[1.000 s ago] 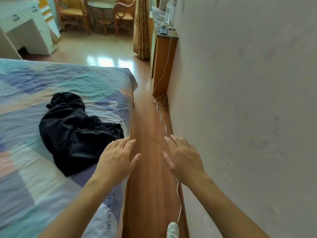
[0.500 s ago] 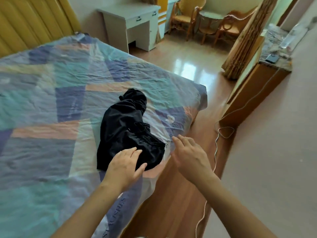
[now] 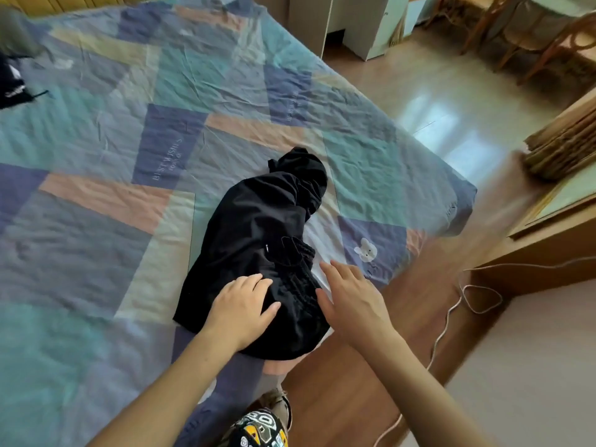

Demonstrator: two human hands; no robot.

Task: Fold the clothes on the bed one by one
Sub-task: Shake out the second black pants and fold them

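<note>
A crumpled black garment (image 3: 258, 233) lies near the right edge of the bed (image 3: 96, 221), which has a patchwork sheet of blue, teal and pink. My left hand (image 3: 240, 306) lies on the garment's near end with straight fingers. Just right of the garment, my right hand (image 3: 350, 298) hovers at its gathered waistband with fingers extended, holding nothing. Another dark garment (image 3: 11, 85) with white print lies at the bed's far left edge, partly cut off.
A wooden floor strip (image 3: 354, 382) runs along the bed's right side, with a white cable (image 3: 451, 311) on it. A wooden cabinet (image 3: 548, 240) stands at the right. A white desk (image 3: 354, 24) and wicker chairs (image 3: 532, 30) are beyond the bed.
The view has swung left from the wall toward the bed. Both hands moved from above the floor to the black garment, and the left hand now rests on it.
</note>
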